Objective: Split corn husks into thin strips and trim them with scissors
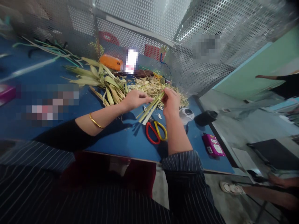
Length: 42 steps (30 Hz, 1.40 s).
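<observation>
A thin bundle of pale green corn husk strips is pinched near its upper end by my right hand, its loose ends fanning down over the table. My left hand is closed, thumb and fingertips together at the bundle's left edge; they appear to grip strips there, though the contact is small. Scissors with one red and one yellow handle lie just below the strips. Behind my hands spreads a heap of shredded husk. Whole corn husks lie to the left of it.
A blue table backs onto a perforated metal screen. On it are an orange pouch, a lit phone-like screen, a white spool, a black cylinder and a purple box. Other people are partly visible at right.
</observation>
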{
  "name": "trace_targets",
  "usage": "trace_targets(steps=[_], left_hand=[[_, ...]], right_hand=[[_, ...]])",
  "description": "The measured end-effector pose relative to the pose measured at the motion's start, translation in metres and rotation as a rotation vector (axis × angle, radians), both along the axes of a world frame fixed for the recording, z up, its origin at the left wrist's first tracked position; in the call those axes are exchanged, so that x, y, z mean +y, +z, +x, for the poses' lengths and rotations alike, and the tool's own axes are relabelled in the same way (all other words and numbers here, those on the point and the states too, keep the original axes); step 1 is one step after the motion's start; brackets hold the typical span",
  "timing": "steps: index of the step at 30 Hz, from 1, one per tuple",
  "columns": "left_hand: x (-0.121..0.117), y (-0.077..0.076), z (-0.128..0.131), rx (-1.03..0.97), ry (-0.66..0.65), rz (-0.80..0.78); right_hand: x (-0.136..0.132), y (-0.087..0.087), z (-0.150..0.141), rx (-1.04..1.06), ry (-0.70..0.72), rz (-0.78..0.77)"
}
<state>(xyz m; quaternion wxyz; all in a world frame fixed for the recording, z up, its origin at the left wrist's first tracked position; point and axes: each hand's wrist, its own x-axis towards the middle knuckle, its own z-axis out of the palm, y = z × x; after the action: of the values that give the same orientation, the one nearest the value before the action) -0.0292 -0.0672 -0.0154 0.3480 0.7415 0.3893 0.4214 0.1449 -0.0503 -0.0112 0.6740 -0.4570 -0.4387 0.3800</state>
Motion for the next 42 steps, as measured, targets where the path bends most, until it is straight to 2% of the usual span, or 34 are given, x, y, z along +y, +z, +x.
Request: trace_targets(steps=[5, 9, 13, 17, 22, 26, 30, 34, 37, 39, 40, 42], left_hand=[[-0.005, -0.016, 0.002, -0.141, -0.020, -0.115], [-0.008, -0.018, 0.000, -0.090, -0.006, -0.022], [-0.014, -0.014, -0.003, 0.002, 0.080, 0.047], [-0.012, -0.018, -0.004, 0.032, 0.147, 0.071], [-0.004, -0.025, -0.009, 0.060, 0.255, 0.024], [0.004, -0.024, -0.017, 0.174, 0.407, 0.034], [0.014, -0.019, -0.024, 0.259, 0.554, 0.108], [0.020, -0.017, -0.029, 0.416, 0.417, 0.282], [0.013, -0.013, -0.028, 0.410, 0.307, 0.360], [0.003, -0.006, -0.023, 0.299, 0.232, 0.278], [-0.004, -0.003, -0.021, 0.206, 0.187, 0.181], [-0.018, 0.003, -0.015, -0.043, 0.110, -0.115]], right_hand=[[-0.004, -0.004, -0.009, -0.011, 0.066, -0.001], [-0.007, -0.004, -0.014, -0.022, 0.097, 0.005], [-0.008, -0.003, -0.014, -0.026, 0.137, 0.053], [-0.008, -0.003, -0.013, -0.020, 0.139, 0.074], [-0.004, -0.001, -0.008, -0.001, 0.027, 0.104], [-0.001, 0.001, 0.001, 0.030, -0.027, 0.137], [0.001, 0.002, 0.007, 0.052, -0.028, 0.097], [0.001, 0.000, 0.003, 0.045, 0.085, -0.012], [-0.003, 0.000, -0.002, 0.050, 0.172, -0.066], [-0.008, 0.000, -0.007, 0.053, 0.232, -0.095], [-0.011, 0.000, -0.010, 0.049, 0.270, -0.111], [-0.017, 0.000, -0.018, 0.019, 0.354, -0.146]])
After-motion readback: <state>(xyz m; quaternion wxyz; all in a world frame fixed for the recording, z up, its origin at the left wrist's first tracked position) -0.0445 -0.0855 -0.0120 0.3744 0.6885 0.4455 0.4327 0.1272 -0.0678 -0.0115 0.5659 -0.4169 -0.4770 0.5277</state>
